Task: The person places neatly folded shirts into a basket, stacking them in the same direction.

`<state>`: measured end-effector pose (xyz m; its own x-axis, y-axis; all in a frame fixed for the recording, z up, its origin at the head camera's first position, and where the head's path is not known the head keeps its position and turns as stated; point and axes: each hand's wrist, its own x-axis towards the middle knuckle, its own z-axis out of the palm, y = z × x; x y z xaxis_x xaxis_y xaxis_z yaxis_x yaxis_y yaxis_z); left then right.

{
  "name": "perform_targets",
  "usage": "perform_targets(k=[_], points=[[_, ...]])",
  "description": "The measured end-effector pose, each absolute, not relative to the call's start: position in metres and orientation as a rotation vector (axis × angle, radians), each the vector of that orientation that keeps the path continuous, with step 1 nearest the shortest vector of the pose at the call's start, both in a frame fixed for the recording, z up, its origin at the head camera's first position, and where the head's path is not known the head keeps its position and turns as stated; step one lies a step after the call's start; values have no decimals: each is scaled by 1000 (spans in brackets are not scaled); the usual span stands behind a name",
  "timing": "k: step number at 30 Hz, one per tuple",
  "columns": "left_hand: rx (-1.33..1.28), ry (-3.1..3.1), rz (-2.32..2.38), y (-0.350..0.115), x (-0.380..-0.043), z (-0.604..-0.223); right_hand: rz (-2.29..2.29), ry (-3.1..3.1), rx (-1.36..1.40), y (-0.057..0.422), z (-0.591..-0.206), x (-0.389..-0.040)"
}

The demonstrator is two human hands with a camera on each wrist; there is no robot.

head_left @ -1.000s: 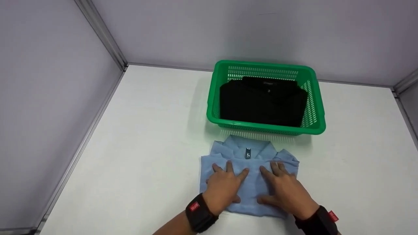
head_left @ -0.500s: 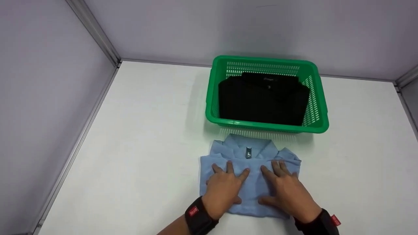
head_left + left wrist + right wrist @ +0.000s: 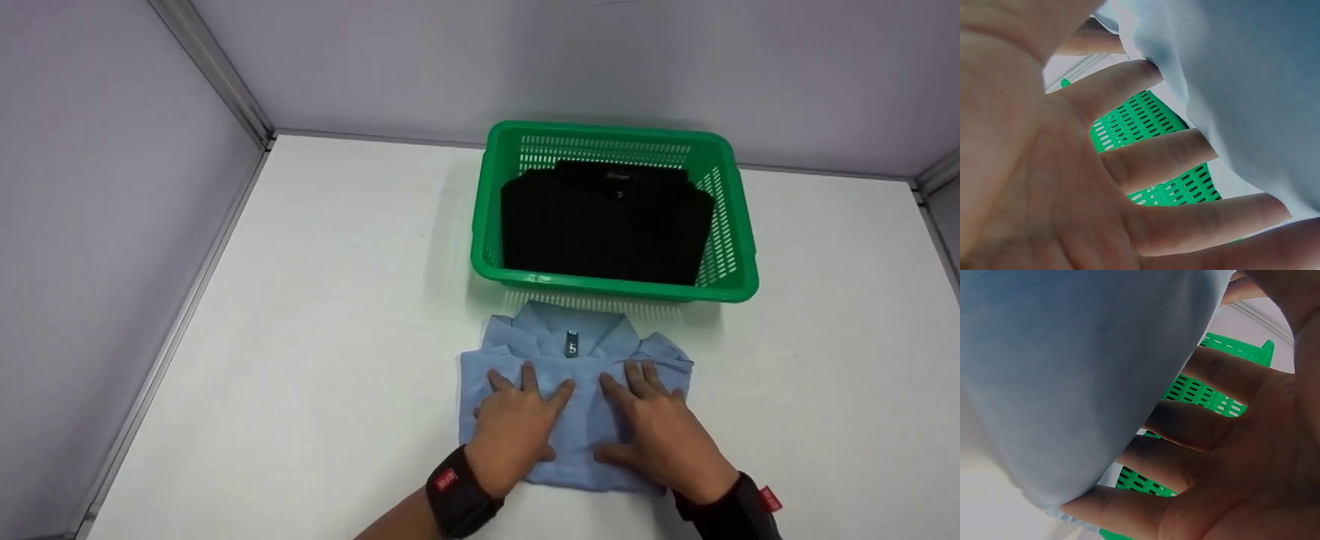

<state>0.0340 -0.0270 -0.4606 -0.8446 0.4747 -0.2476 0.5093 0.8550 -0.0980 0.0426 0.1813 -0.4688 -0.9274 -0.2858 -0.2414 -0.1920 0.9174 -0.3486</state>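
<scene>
A light blue collared shirt (image 3: 581, 427) lies folded into a rectangle on the white table, its collar pointing away from me and a small dark size tag (image 3: 572, 344) at the neck. My left hand (image 3: 512, 431) presses on its left half with fingers spread. On the right half rests my right hand (image 3: 664, 435), fingers extended and thumb out to the side. Both wrist views show fingertips against the blue cloth (image 3: 1252, 101), with the palms arched above it. In the right wrist view the cloth (image 3: 1072, 382) fills the left side.
Just beyond the collar stands a green plastic basket (image 3: 615, 287) with slotted walls. Inside it lies a folded black garment (image 3: 607, 225) with a collar. Pale wall panels (image 3: 390, 67) border the white table (image 3: 337, 300) at the back and sides.
The head view has shifted slightly, so the basket sits a little higher in the picture. Both hands keep their places on the shirt.
</scene>
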Motion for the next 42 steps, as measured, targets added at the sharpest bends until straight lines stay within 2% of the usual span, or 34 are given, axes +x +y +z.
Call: perform_targets(k=[16,25,28,34,42], points=[[797,2854,-219,-28,26,-464,-502,2804,-392,187,-472,36],[813,2675,442,-65,17,-455,-703,2762,-323,201,-466,41],[732,2633,740,-82,13,-451,-855,2783,-230,213,-461,46],[395,2608,1264,-115,9,-454,-1187,2726,7,245,-460,60],[-46,2315,1532,-143,10,-461,-1561,2202,457,276,-463,68]])
